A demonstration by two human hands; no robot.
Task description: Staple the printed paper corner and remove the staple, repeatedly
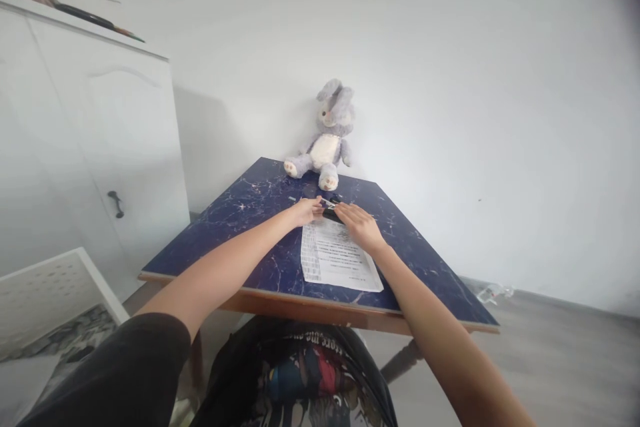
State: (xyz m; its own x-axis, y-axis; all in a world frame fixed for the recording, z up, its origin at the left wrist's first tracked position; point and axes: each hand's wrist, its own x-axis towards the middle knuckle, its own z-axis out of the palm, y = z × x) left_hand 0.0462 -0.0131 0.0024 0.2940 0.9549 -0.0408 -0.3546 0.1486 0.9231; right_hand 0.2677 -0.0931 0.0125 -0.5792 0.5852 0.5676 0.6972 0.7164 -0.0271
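A printed sheet of paper [340, 257] lies on the dark blue marbled table [250, 203]. At the sheet's far edge is a small black object [331, 215], partly covered by the hands, with a thin pale strip by it. My left hand [307, 211] is at its left side, fingers pinched near the strip's end; what they grip is too small to name. My right hand [361, 227] rests palm down over the black object and the upper right of the sheet, its fingers pressed together. What lies under its fingers is mostly hidden.
A grey and white plush rabbit [326, 147] sits at the table's back edge against the wall. A white cabinet [125, 133] stands at the left, with a white-framed crate [85, 273] below it. Clear plastic [495, 293] lies on the floor at right.
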